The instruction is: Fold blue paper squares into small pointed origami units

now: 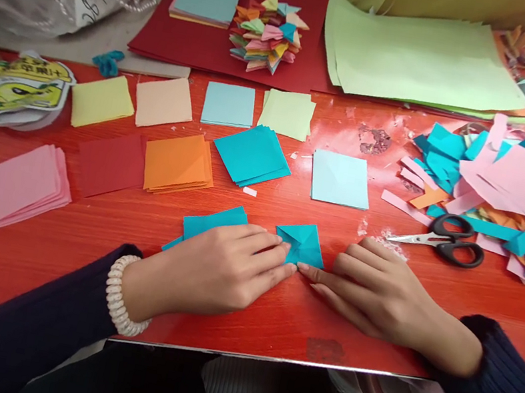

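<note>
A creased blue paper square [307, 244] lies on the red table between my hands. My left hand [234, 266], a coiled band at its wrist, rests with its fingertips on the square's left and lower edge, the fingers close together. The fingers of my right hand [373, 287] are partly curled, and its index fingertip touches the square's lower edge. Beside and partly under my left hand lie other blue sheets [212, 220]. Farther back sits a stack of blue squares [253, 154], with a pale blue stack [341, 179] to its right.
Black-handled scissors [448, 239] and a heap of paper scraps [519, 181] lie at the right. Orange [177, 162], dark red [111, 164] and pink [28, 186] stacks stand left. A folded multicolour paper model [269, 35] sits at the back. The table's front edge [264, 358] runs below my hands.
</note>
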A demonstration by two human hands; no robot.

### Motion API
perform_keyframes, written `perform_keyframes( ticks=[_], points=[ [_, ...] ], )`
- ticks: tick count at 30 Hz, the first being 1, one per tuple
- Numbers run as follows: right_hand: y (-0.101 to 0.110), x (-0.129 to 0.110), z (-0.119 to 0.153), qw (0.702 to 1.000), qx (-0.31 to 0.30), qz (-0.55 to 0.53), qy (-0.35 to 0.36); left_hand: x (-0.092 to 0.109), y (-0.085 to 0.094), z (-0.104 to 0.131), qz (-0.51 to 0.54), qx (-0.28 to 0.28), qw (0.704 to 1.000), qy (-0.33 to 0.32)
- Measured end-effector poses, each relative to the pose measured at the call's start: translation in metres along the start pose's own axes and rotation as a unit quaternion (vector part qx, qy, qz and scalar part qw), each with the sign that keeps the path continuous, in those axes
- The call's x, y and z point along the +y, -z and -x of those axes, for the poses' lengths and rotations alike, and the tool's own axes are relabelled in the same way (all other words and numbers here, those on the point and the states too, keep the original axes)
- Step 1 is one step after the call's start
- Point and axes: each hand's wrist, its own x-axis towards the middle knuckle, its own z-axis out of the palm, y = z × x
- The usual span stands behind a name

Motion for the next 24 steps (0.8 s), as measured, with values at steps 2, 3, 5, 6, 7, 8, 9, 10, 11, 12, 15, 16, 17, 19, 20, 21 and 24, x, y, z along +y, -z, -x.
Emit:
perform_keyframes(
  ticks=[2, 3, 5, 6, 7, 8, 9, 10, 11, 12, 15, 16, 17, 19, 20, 21, 24],
  points=[
    [0.001, 0.002, 0.0, 1.0, -0.007, -0.005, -0.003, 0.0, 0.0, 0.0, 0.001, -0.003, 1.0, 0.001],
    [0.001, 0.003, 0.0, 1.0, -0.012, -0.011, -0.004, 0.0, 0.0, 0.0, 0.002, -0.005, 1.0, 0.003],
    [0.002, 0.005, 0.001, 1.0, -0.017, -0.022, -0.011, 0.0, 0.0, 0.002, 0.003, -0.011, 1.0, 0.006],
    [0.002, 0.006, 0.002, 0.999, -0.018, -0.027, -0.015, -0.001, 0.0, 0.002, 0.003, -0.014, 1.0, 0.008],
    [0.002, 0.007, 0.004, 0.999, -0.017, -0.03, -0.017, -0.001, 0.0, 0.003, 0.005, -0.018, 1.0, 0.009],
    [0.002, 0.009, 0.005, 0.999, -0.017, -0.033, -0.018, -0.001, 0.0, 0.003, 0.007, -0.022, 1.0, 0.008],
    [0.003, 0.01, 0.007, 0.999, -0.016, -0.033, -0.02, -0.001, 0.0, 0.003, 0.008, -0.024, 1.0, 0.01],
    [0.003, 0.012, 0.009, 0.999, -0.015, -0.029, -0.022, -0.001, 0.0, 0.003, 0.009, -0.025, 1.0, 0.011],
    [0.004, 0.013, 0.01, 0.999, -0.009, -0.02, -0.026, -0.001, 0.0, 0.003, 0.01, -0.023, 1.0, 0.013],
    [0.005, 0.015, 0.011, 0.999, 0.003, -0.007, -0.032, -0.002, 0.001, 0.003, 0.011, -0.023, 1.0, 0.015],
    [0.009, 0.015, 0.01, 0.997, 0.054, 0.039, -0.044, -0.003, 0.001, 0.002, 0.024, -0.03, 0.999, 0.022],
    [0.011, 0.014, 0.008, 0.996, 0.067, 0.045, -0.042, -0.004, 0.001, 0.002, 0.03, -0.034, 0.999, 0.025],
    [0.012, 0.012, 0.005, 0.995, 0.077, 0.044, -0.037, -0.004, 0.001, 0.002, 0.034, -0.039, 0.998, 0.029],
    [0.011, 0.007, -0.001, 0.996, 0.078, 0.038, -0.033, -0.005, 0.0, 0.002, 0.038, -0.049, 0.998, 0.032],
    [0.01, 0.004, -0.003, 0.996, 0.07, 0.038, -0.038, -0.005, -0.001, 0.003, 0.037, -0.053, 0.997, 0.031],
    [0.008, 0.002, -0.005, 0.996, 0.056, 0.041, -0.048, -0.005, -0.001, 0.003, 0.034, -0.055, 0.997, 0.03],
    [-0.001, 0.001, -0.008, 0.996, 0.005, 0.052, -0.078, -0.004, -0.001, 0.003, 0.024, -0.048, 0.998, 0.027]
  ],
)
